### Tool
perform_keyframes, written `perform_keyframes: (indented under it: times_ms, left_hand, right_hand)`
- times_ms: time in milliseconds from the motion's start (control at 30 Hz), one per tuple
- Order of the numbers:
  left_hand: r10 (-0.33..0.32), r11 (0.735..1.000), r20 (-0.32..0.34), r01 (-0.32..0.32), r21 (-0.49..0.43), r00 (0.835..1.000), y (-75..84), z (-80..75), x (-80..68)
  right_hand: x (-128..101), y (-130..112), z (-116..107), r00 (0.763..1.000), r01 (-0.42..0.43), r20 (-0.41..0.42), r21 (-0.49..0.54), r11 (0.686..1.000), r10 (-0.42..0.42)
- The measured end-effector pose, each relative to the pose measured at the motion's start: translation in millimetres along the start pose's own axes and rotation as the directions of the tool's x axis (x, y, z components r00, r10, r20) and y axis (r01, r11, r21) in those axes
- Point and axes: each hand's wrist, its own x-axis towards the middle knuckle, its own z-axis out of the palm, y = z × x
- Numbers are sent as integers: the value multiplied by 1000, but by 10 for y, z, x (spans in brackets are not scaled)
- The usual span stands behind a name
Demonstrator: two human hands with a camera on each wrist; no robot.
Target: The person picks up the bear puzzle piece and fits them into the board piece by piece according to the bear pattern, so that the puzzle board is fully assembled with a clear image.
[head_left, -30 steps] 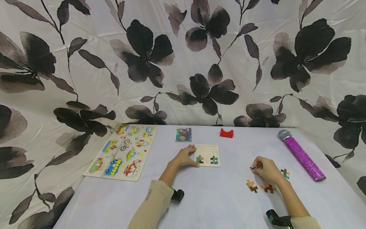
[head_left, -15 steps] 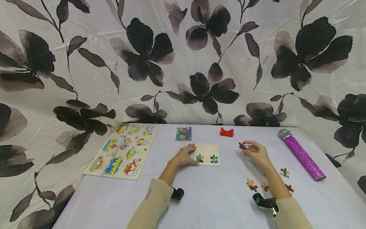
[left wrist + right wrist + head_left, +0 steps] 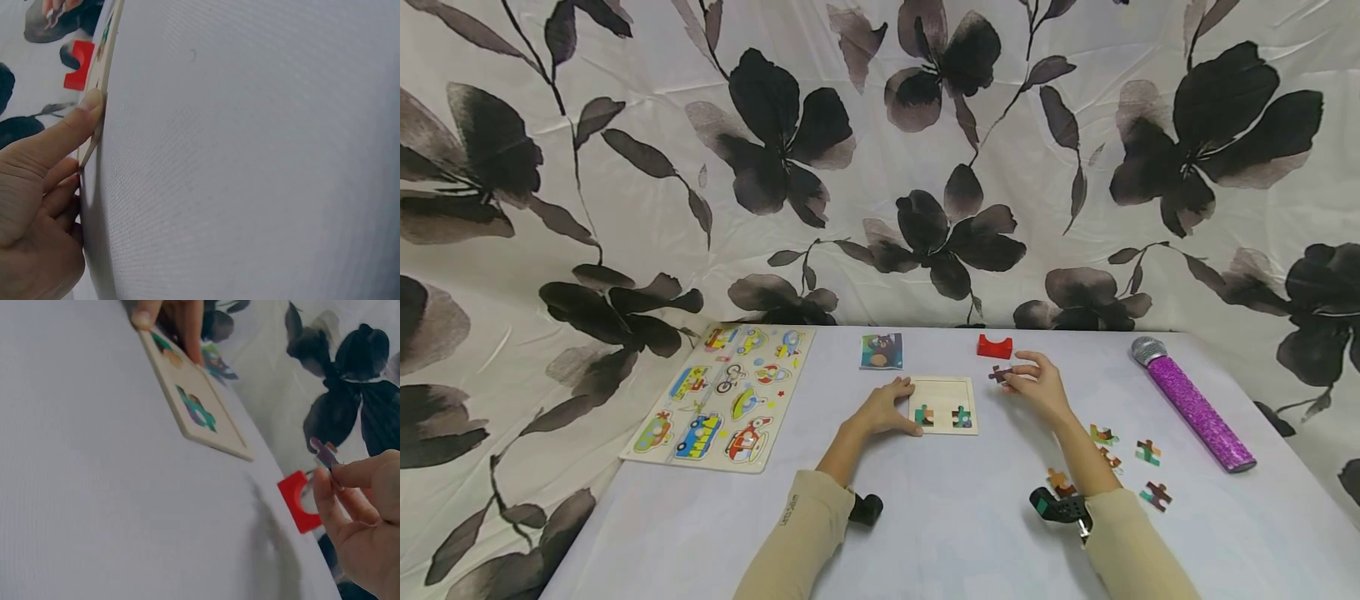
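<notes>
On the table (image 3: 940, 533), just right of the tray (image 3: 943, 389), a dark puzzle piece (image 3: 998, 374) is pinched between thumb and fingertips of the right hand (image 3: 1036, 385), held clear of the surface near the red block (image 3: 995, 347). The tray's left edge is touched by the left hand (image 3: 883, 410), fingers loosely extended and nothing gripped; two pieces are seated along the tray's near side. Loose pieces (image 3: 1147, 452) are scattered by the right forearm, the microphone (image 3: 1195, 406) beyond them.

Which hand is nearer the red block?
Right. The right hand, pinching a puzzle piece, is just in front of the red block; the left hand rests on the tray.
</notes>
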Motion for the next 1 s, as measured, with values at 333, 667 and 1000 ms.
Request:
perform_keyframes:
  times_ms: [333, 667, 1000]
  left_hand:
    - [0, 1000, 0, 0, -4, 1000, -39, 17, 41]
    - [-13, 1000, 9, 13, 0, 1000, -27, 21, 32]
    - [-20, 1000, 10, 20, 10, 1000, -9, 1, 12]
  right_hand:
    - [116, 67, 363, 973, 226, 129, -366, 903, -191]
    - [200, 109, 588, 945, 323, 234, -566, 759, -228]
    - [158, 66, 562, 872, 459, 456, -630, 627, -181]
